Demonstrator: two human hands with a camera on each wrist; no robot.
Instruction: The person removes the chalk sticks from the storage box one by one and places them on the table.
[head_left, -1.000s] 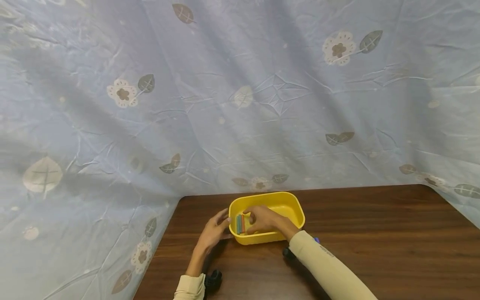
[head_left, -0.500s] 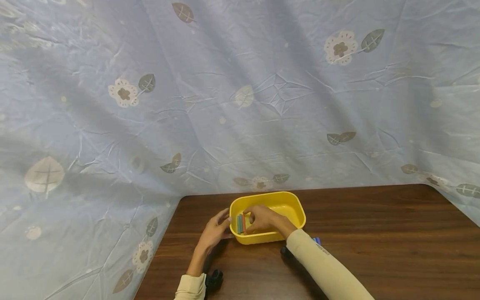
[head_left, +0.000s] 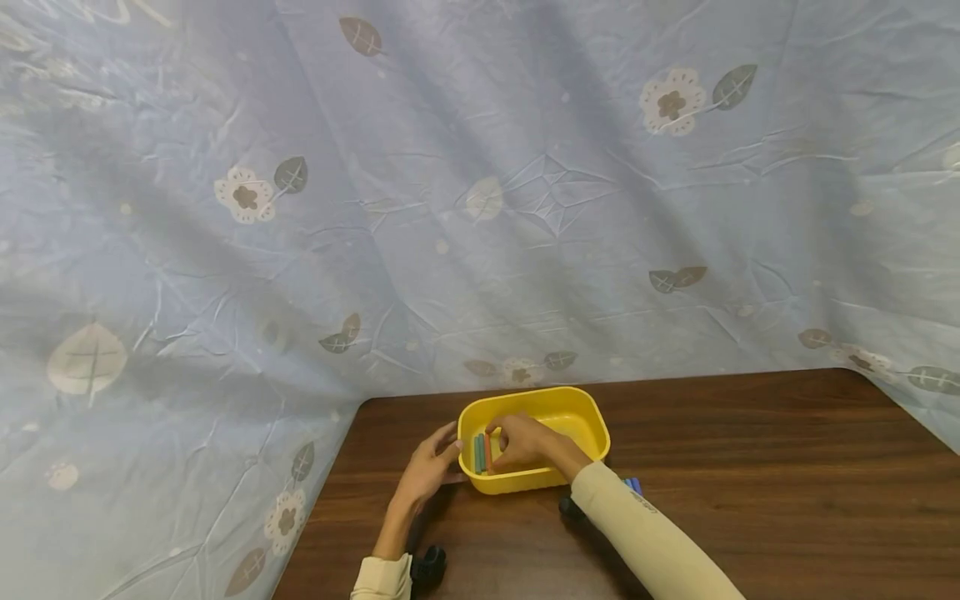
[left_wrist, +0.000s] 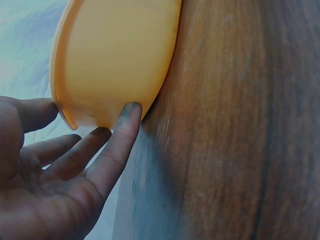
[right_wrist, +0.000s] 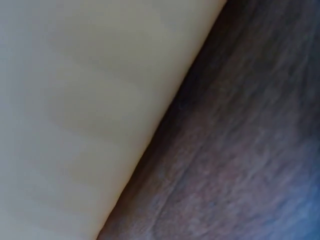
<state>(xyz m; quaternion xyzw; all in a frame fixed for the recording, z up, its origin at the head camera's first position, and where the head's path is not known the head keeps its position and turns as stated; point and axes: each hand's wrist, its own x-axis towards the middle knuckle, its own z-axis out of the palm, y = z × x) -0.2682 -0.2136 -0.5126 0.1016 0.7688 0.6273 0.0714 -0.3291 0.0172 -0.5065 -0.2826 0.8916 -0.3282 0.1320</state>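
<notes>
A yellow plastic bin (head_left: pixel 517 482) stands near the back of the table. Inside, at its left end, green-teal sticks (head_left: pixel 478 454) lie side by side, with an orange stick (head_left: pixel 488 452) along their right. My right hand (head_left: pixel 522 439) reaches over the front rim and pinches the orange stick between thumb and fingers, near its two ends. Outside the left end, my left hand (head_left: pixel 427 468) touches the bin; in the left wrist view its fingers (left_wrist: pixel 117 150) lie fairly straight against the outer wall, thumb at the rim. The right wrist view shows only the bin wall (right_wrist: pixel 90 100) and a blurred brownish surface.
Blue sticks (head_left: pixel 633 485) lie on the brown wooden table (head_left: pixel 750 483), partly hidden behind the right sleeve. Dark wrist devices (head_left: pixel 429 567) hang at both forearms. A patterned cloth (head_left: pixel 555 192) hangs behind the table and along its left side.
The orange stick shows a little more clearly beside the green ones, its top slightly tilted. Both hands stay nearly where they were; the view shifts slightly.
</notes>
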